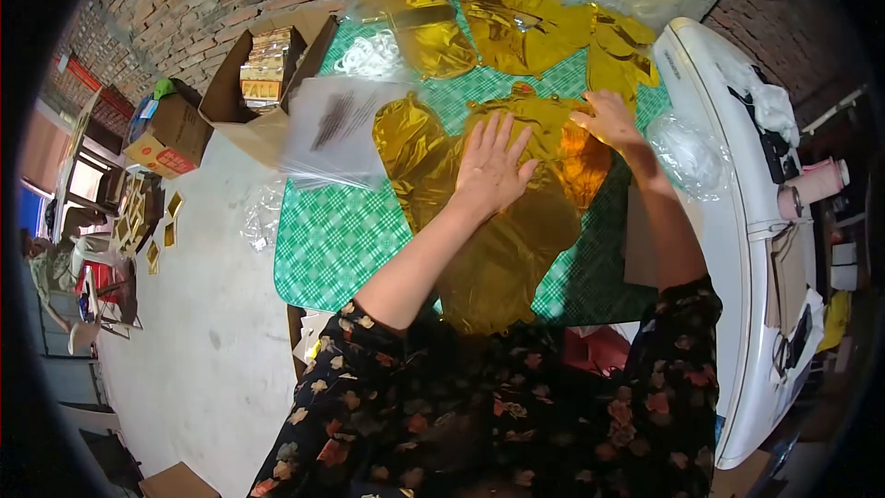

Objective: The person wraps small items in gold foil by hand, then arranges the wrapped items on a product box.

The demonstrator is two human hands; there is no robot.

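A large gold foil balloon (502, 249) lies flat and wrinkled on the green checked tablecloth (341, 244), its lower end reaching the near edge. My left hand (493, 166) rests palm down on its upper middle, fingers spread. At the balloon's upper right edge is my right hand (610, 122), with bent fingers and the thumb apart from them. Under the right hand the foil shines orange. Farther back, more gold foil balloons (525, 28) lie in a loose heap.
Clear plastic bags (336, 134) and white ribbon (371, 55) lie at the table's left. An open carton (241, 134) holds packed stacks. On the right are a bundle of clear plastic (687, 155) and a white appliance (737, 314) with pink spools (816, 186). A person (60, 267) sits far left.
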